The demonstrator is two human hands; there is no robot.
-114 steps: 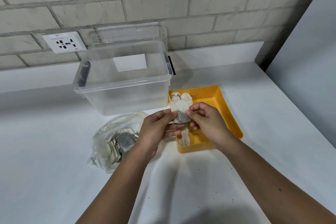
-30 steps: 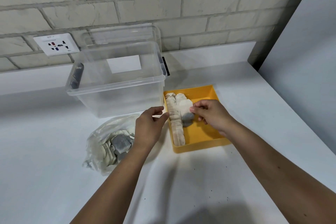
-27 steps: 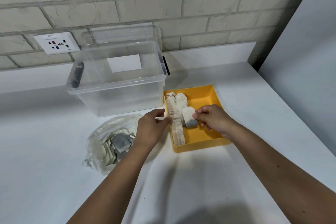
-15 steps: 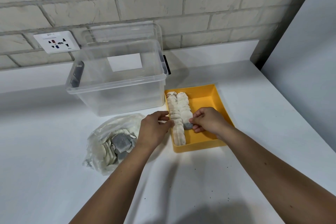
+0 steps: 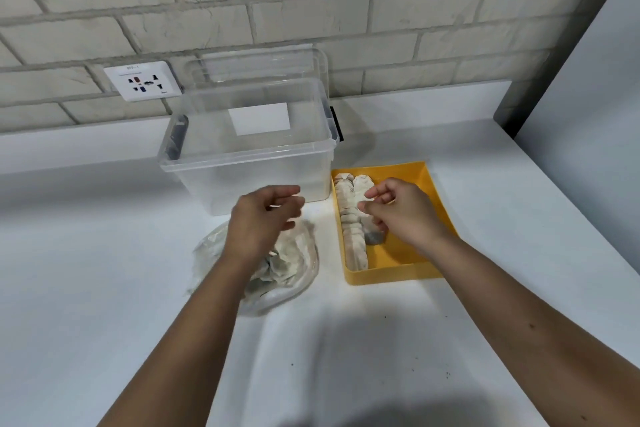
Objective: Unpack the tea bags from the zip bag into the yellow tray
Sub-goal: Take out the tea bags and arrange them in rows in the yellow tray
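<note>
While the left hand (image 5: 263,218) hovers over the zip bag (image 5: 298,260), loosely curled and empty, the right hand (image 5: 403,215) hangs above the yellow tray (image 5: 391,274), fingers slack, gripping nothing. Tea bags (image 5: 348,215) lie in two rows along the tray's left wall. More sit inside the zip bag just left of the tray, in front of a clear box (image 5: 249,163).

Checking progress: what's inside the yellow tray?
Two rows of tea bags lie in the yellow tray, along its left wall. The right hand covers part of the second row.
</note>
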